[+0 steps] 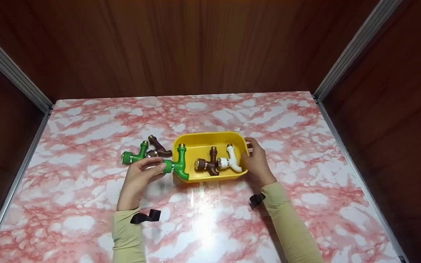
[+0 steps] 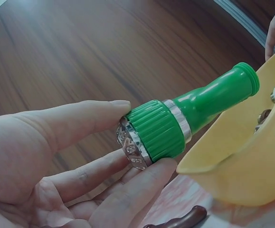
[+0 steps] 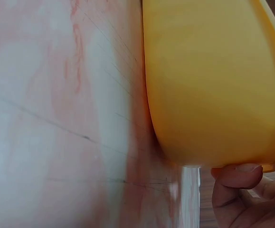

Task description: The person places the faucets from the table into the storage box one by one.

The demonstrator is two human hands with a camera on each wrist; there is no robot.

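My left hand (image 1: 137, 179) pinches a green plastic tap (image 2: 158, 128) by its ribbed knob, thumb on one side and fingers on the other. In the head view that tap's body and spout lie over the left end of a yellow tub (image 1: 203, 137). My right hand (image 1: 257, 162) grips the tub's right end at the rim; some of its fingers are hidden behind the wall. Inside the tub lie a brown tap (image 1: 212, 160) and a white tap (image 1: 232, 160), side by side. Left of the tub, another green tap (image 1: 141, 151) and another brown tap (image 1: 161, 146) rest on the table, partly behind my left hand.
The table (image 1: 210, 219) has a red-and-white marbled top. Dark wood-grain panels (image 1: 181, 47) stand at its back and sides, with metal strips (image 1: 356, 47) along the corners. Black straps (image 1: 146, 216) hang at both sleeve cuffs.
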